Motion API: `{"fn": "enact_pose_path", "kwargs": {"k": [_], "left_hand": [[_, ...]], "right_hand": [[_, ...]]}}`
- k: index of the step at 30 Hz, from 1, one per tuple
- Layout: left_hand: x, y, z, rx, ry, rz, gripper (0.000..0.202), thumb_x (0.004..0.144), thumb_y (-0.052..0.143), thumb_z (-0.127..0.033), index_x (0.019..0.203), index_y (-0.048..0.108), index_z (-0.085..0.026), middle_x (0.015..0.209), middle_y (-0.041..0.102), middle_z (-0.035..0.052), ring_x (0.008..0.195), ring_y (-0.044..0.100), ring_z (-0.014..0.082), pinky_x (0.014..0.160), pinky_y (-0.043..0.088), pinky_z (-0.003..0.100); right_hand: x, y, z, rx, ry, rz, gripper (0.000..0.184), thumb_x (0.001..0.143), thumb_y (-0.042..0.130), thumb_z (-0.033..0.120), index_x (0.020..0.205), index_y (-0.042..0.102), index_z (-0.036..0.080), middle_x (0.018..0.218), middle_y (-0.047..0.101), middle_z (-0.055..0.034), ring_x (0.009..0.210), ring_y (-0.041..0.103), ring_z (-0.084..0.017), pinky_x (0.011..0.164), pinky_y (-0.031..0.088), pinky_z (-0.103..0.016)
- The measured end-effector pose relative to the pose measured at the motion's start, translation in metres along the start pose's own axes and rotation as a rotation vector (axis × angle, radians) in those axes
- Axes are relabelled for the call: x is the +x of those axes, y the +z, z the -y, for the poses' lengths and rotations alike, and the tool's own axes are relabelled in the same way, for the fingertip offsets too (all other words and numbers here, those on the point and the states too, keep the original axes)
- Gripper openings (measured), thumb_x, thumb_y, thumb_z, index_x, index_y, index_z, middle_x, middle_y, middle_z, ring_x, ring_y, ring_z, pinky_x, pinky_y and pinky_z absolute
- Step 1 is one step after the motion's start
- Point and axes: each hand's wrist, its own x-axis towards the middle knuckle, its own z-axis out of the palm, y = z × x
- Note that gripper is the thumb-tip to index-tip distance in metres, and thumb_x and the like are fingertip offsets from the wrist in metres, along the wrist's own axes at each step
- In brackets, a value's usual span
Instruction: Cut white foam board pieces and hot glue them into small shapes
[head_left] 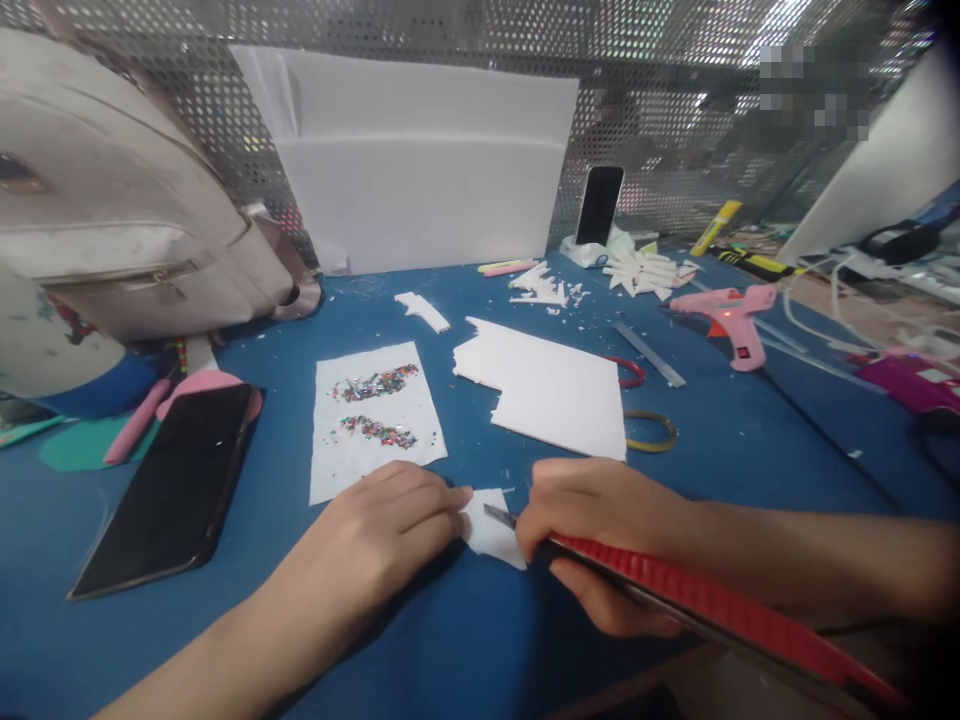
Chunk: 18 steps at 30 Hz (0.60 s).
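My right hand [600, 530] is wrapped round a red-handled utility knife [675, 590]. The knife's blade tip rests on a small white piece of board [491, 535] on the blue table. My left hand [397, 530] pins that piece's left edge with its fingers pressed together. Just beyond lies a larger white board [555, 390] with a ragged, notched left side. Partly under it are scissors, of which a red handle loop [632, 372] and a yellowish loop [656, 432] stick out. Beside my left hand, a white sheet [330, 470] bears two strips of colourful glitter bits [375, 432].
A dark phone [169, 490] lies at left, near a backpack [127, 200]. On the right are a pink glue gun [731, 318] with its cord and a ruler-like strip [649, 354]. White scraps [540, 288], a propped phone [600, 205] and a large white panel [420, 190] stand farther back.
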Motion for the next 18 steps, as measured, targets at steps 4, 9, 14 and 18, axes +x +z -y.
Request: {"fn": "enact_pose_path", "kwargs": {"k": [4,9,14,18], "left_hand": [[0.001,-0.0014,-0.0006,0.001,0.007,-0.005,0.025,0.098,0.042,-0.012,0.107,0.065,-0.013,0.108,0.069,0.0115,0.098,0.063,0.0218,0.086,0.052,0.04],[0.0006,-0.0023,-0.0007,-0.013,-0.002,0.019,0.025,0.098,0.042,-0.013,0.108,0.065,-0.013,0.11,0.068,0.0121,0.1,0.062,0.0229,0.087,0.052,0.041],[0.0024,-0.002,0.0002,-0.016,0.007,0.017,0.026,0.098,0.041,-0.012,0.109,0.065,-0.013,0.109,0.069,0.0121,0.1,0.063,0.0225,0.087,0.052,0.042],[-0.0003,-0.0015,0.0011,-0.027,-0.013,0.02,0.025,0.098,0.043,-0.012,0.111,0.064,-0.014,0.111,0.068,0.012,0.103,0.061,0.0234,0.087,0.052,0.041]], "right_hand": [[0.001,0.0029,-0.005,0.012,0.0,0.014,0.018,0.078,0.043,0.012,0.091,0.056,0.017,0.07,0.052,0.0,0.062,0.046,-0.012,0.056,0.036,-0.024],[0.0026,0.0042,-0.0088,0.012,0.01,0.035,0.017,0.079,0.043,0.013,0.09,0.056,0.017,0.07,0.053,-0.0005,0.062,0.046,-0.013,0.055,0.036,-0.024],[0.003,0.0035,-0.0064,-0.001,-0.01,0.017,0.017,0.078,0.043,0.012,0.087,0.056,0.017,0.068,0.052,0.0,0.06,0.044,-0.012,0.054,0.034,-0.024],[0.0037,0.0032,-0.0049,0.012,0.011,0.026,0.018,0.077,0.043,0.013,0.087,0.058,0.016,0.067,0.052,-0.0004,0.061,0.045,-0.012,0.055,0.034,-0.023]]}}
